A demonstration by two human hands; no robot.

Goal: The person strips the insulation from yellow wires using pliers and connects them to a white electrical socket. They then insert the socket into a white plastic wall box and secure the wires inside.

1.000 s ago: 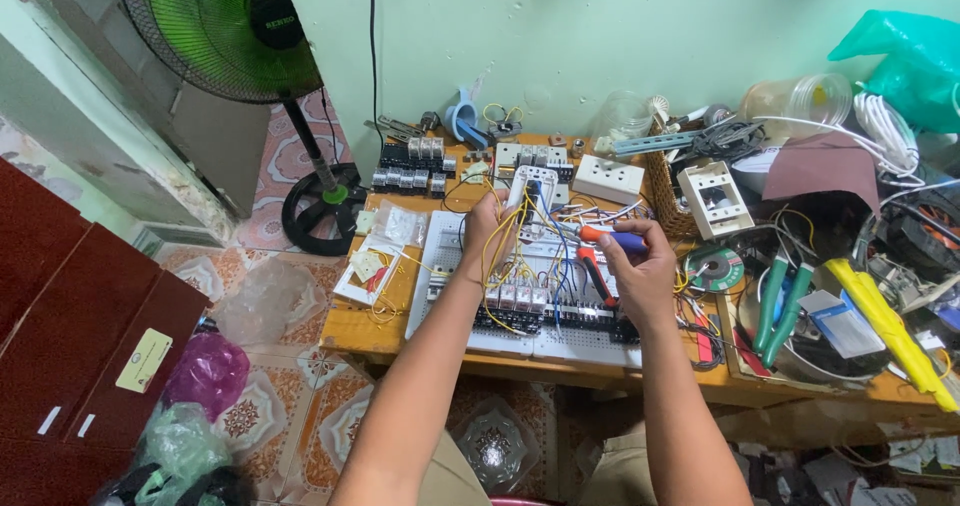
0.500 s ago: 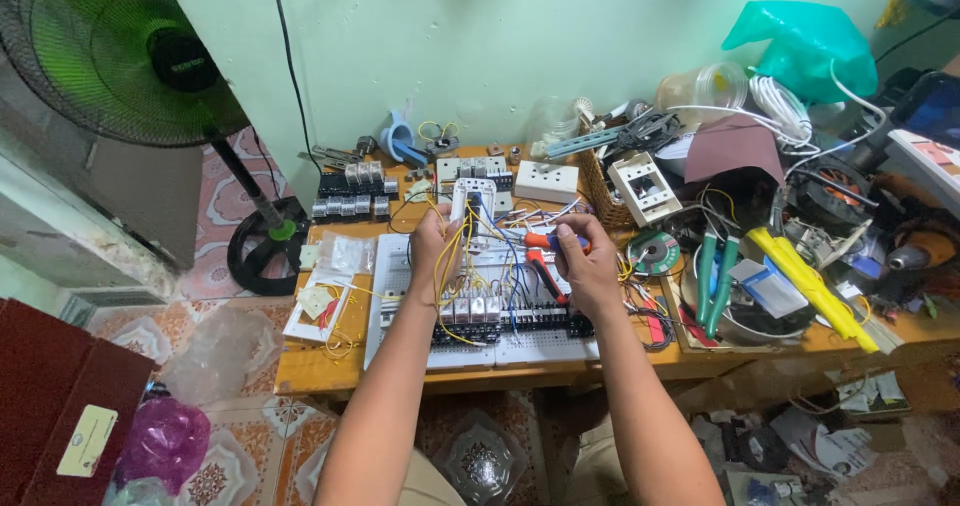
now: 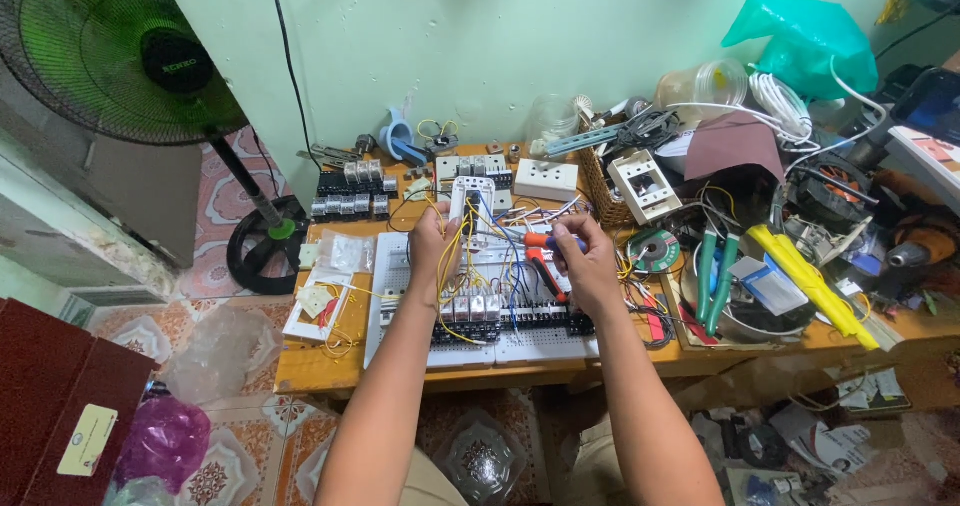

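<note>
The person is wiring a white control board [image 3: 480, 306] lying on the wooden bench [image 3: 310, 366]. The left hand [image 3: 435, 241] is gripping yellow wires [image 3: 452, 266]; the right hand [image 3: 585, 256] is pinching an orange-handled screwdriver [image 3: 540, 238]. Tightening a terminal seems underway, calling for steady tip placement.

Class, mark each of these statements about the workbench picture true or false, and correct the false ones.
1. The right hand holds a screwdriver with an orange handle. True.
2. The left hand rests flat on the floor. False: it grips a white module among yellow wires above the white wiring board.
3. A standing fan is left of the wooden table. True.
4. The plastic bag by the wall is red. False: it is green.
</note>
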